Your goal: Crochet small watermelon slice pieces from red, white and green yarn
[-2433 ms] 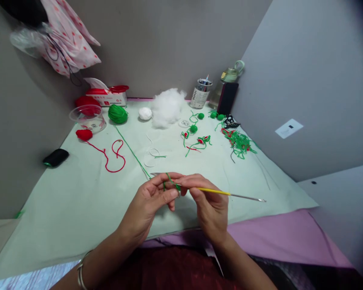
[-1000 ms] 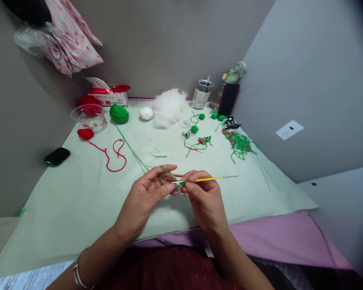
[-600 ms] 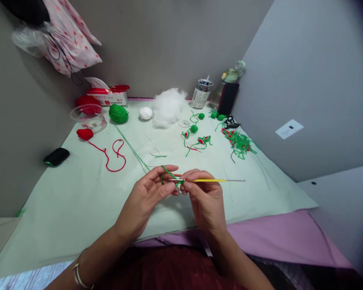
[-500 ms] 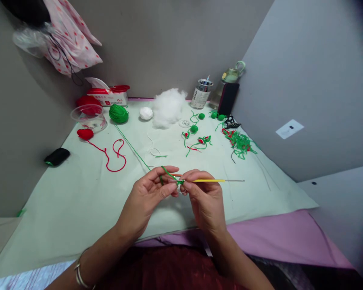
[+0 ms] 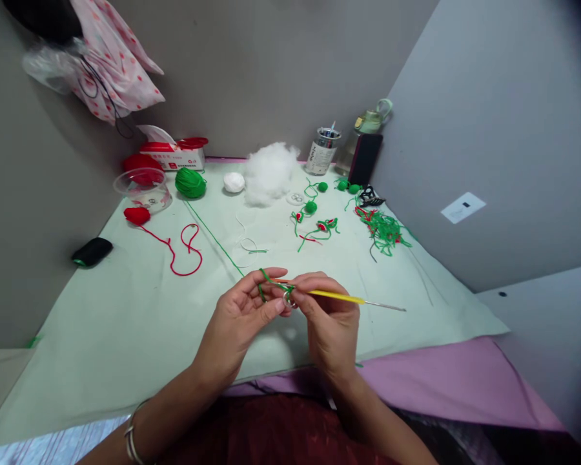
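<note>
My right hand (image 5: 332,323) grips a yellow crochet hook (image 5: 336,296), whose bare metal end sticks out to the right. Between thumb and fingers, my left hand (image 5: 239,316) pinches a small ring (image 5: 289,299) with green yarn worked at its top. Green yarn loops over my left fingers, and a strand (image 5: 215,239) runs back to the green yarn ball (image 5: 190,183). A bit of orange shows by the left fingertips. The hook's working tip is largely hidden among the fingers and yarn.
Behind the hands lie white stuffing (image 5: 271,173), a white ball (image 5: 233,182), small green and red pieces (image 5: 323,225) and a tangled yarn heap (image 5: 387,229). A plastic tub (image 5: 148,194) stands left; a pen jar (image 5: 322,152) and phone (image 5: 366,159) stand at the back right.
The yellow hook has tilted, its right end now lower and farther right. The ring shows more clearly between the fingertips, and my right hand has turned slightly.
</note>
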The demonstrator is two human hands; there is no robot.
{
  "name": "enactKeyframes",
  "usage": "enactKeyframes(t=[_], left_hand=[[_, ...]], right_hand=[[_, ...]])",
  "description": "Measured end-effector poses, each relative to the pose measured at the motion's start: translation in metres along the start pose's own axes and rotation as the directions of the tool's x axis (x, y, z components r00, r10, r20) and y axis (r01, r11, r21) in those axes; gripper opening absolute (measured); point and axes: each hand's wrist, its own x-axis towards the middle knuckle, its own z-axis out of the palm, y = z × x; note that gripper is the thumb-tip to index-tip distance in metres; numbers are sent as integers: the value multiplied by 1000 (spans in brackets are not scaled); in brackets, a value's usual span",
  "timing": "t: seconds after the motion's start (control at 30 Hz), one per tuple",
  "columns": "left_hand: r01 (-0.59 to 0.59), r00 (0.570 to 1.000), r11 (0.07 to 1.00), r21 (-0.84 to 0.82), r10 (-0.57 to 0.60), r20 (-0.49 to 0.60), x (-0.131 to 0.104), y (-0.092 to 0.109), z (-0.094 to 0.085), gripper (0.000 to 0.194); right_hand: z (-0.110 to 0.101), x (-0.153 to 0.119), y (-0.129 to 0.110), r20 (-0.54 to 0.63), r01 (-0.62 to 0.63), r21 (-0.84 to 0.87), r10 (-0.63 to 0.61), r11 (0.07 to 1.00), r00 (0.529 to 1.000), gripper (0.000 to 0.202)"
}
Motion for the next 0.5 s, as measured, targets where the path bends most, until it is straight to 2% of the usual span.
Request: enactKeyframes(t=[0.33,0.5], left_hand=[[7,999,1000,0,-7,-31,0,-1,2,37],[2,997,1000,10,-1,-76,0,-3,1,35]], right_hand=[[5,-2,-5,-15,165,-143,-169,976,986,26],[1,-1,-3,25,82,-93,-80,992,996,22]])
